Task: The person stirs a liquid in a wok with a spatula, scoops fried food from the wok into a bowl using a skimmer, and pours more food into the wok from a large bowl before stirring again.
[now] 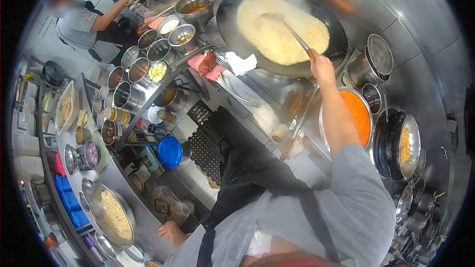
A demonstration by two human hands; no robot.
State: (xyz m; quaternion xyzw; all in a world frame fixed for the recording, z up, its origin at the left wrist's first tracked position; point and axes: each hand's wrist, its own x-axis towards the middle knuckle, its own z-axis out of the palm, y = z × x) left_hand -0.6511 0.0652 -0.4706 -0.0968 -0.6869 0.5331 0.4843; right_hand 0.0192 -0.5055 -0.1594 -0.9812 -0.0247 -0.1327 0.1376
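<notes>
My right hand is closed round the wooden grip of a long-handled wok spatula. Its head lies partly sunk in pale yellow, frothy food that covers much of a large black wok. Steam rises from the far side of the wok. Low in the view, my left hand hangs beside the edge of the steel counter, its fingers loosely bent and apart, with nothing seen in them. Nearest to it on that counter is a steel bowl of pale crumbly food.
Right of the wok stands a bowl of orange sauce, close under my right forearm. A strainer rests on a tall pot. Several steel containers line the shelf at left. A co-worker handles another pan. A blue-covered bucket stands low.
</notes>
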